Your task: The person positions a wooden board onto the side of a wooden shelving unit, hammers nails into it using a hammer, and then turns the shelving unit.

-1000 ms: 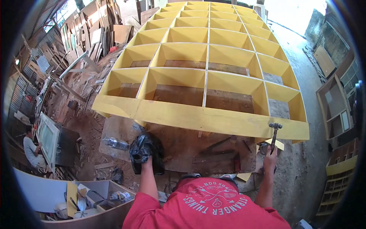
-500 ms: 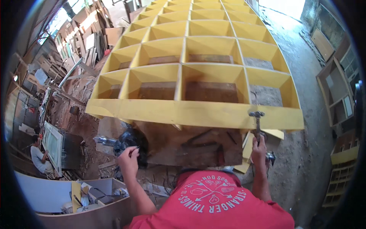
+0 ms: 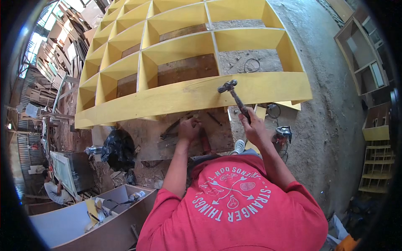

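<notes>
A large yellow wooden grid frame (image 3: 176, 62) with open compartments stretches away in front of me. My right hand (image 3: 253, 125) grips a hammer (image 3: 239, 102) by its handle, and the metal head lies over the face of the frame's near yellow board (image 3: 268, 87). Below that board's lower edge, my left hand (image 3: 190, 128) is closed with bent fingers above a brown wooden panel (image 3: 153, 138). Anything pinched in those fingers is too small to make out. Dark long tools and a red piece (image 3: 205, 142) lie on the panel beside the left hand.
A black plastic bag (image 3: 117, 149) sits left of the panel. At lower left stands a box (image 3: 121, 217) holding assorted items. A corded power tool (image 3: 283, 133) rests on the floor at right, near yellow offcuts. Another person (image 3: 56, 190) is at far left.
My left hand has come away from beside the black bag, to the right, over the panel's tools. The hammer has shifted left along the near board and tilted. My view has turned.
</notes>
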Tool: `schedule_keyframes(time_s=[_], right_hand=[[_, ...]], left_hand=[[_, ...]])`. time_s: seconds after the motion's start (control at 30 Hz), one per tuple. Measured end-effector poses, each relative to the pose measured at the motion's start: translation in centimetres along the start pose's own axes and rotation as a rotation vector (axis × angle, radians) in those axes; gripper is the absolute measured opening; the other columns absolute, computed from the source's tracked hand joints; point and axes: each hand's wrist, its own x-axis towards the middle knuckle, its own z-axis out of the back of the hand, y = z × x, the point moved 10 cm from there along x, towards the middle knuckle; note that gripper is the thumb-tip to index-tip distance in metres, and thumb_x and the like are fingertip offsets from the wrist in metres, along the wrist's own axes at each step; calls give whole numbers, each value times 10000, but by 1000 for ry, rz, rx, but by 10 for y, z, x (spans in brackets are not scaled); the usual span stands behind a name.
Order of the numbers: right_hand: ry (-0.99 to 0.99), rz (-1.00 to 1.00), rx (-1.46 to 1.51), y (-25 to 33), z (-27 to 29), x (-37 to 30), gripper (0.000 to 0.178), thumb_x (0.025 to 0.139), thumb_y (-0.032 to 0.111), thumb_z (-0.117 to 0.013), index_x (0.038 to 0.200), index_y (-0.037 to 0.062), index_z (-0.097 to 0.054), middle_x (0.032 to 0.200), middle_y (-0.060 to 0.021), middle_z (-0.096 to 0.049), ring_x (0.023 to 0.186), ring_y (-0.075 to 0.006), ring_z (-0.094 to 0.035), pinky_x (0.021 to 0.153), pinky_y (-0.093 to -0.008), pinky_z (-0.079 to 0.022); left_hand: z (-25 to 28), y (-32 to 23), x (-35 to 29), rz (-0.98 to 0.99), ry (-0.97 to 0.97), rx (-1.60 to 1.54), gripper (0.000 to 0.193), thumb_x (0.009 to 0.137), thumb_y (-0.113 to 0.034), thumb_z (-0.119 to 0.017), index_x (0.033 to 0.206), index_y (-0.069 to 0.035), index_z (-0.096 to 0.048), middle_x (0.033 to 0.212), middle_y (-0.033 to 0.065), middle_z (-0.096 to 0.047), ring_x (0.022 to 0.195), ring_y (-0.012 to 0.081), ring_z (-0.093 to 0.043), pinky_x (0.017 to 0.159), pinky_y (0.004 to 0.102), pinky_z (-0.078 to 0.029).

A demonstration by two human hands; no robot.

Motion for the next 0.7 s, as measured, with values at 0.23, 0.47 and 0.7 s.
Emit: schedule_keyframes(time_s=[0.23, 0.47, 0.7], right_hand=[[-10, 92, -17, -3, 35, -2, 315, 1082, 320, -657, 1312, 107, -628, 810, -242, -681, 753, -462, -694, 670, -511, -504], [-76, 76, 20, -2, 65, 4, 358, 1066, 320, -692, 1317, 65, -664, 746, -122, -634, 652, -235, -607, 645, -392, -488], [-119, 87, 26, 3, 83, 8, 365, 1066, 294, -703, 1320, 34, -672, 732, -79, -557, 682, -136, -479, 649, -335, -459]], left_hand=[[42, -88, -27, -20, -131, -6, 182, 899, -186, -807, 1006, -45, -766, 989, 169, -760, 907, 313, -751, 851, 408, -596], [84, -187, 13, -270, -238, -683, 203, 1013, -126, -755, 1150, 18, -712, 1039, 80, -752, 941, 144, -720, 865, 314, -587], [57, -217, 98, -393, -154, -424, 177, 1025, -108, -754, 1172, -12, -781, 1070, 72, -773, 958, 122, -702, 870, 291, -571]])
